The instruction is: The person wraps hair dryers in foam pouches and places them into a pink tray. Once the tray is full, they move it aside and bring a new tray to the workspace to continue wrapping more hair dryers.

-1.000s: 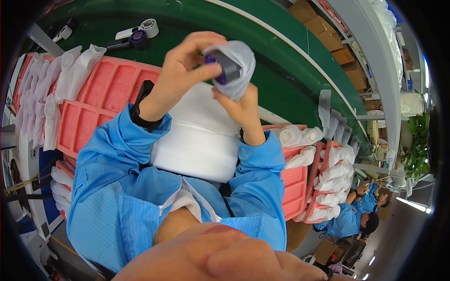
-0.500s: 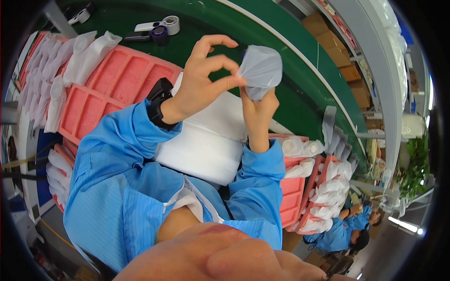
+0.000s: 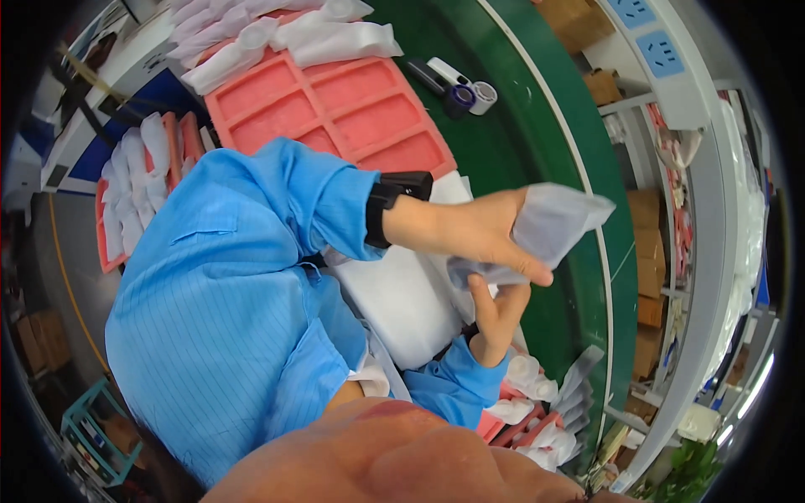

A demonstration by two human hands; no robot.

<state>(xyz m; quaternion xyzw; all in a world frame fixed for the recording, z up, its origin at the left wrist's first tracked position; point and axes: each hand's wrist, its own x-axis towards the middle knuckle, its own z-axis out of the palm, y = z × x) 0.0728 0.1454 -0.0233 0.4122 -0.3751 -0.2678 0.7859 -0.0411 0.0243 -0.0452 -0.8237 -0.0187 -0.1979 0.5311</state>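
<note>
My left hand (image 3: 474, 233), with a black watch on the wrist, reaches to the right and grips a white foam pouch (image 3: 558, 220) above the green belt (image 3: 537, 151). The pouch's open end points right. Just below, my right hand (image 3: 499, 314) comes up and pinches the pouch's lower left end. Both blue sleeves cross over a white foam pad (image 3: 402, 302) lying under my hands. What is inside the pouch is hidden.
A pink compartment tray (image 3: 335, 109) lies behind my left arm, with white foam pouches (image 3: 319, 33) piled at its far edge. Tape rolls and a dark tool (image 3: 463, 88) rest on the belt. More pink trays with pouches (image 3: 537, 402) sit lower right; shelving runs along the right.
The view has swung round. My hands have moved right with the pouch, now over the belt. The dark object seen in the pouch one second ago is no longer visible.
</note>
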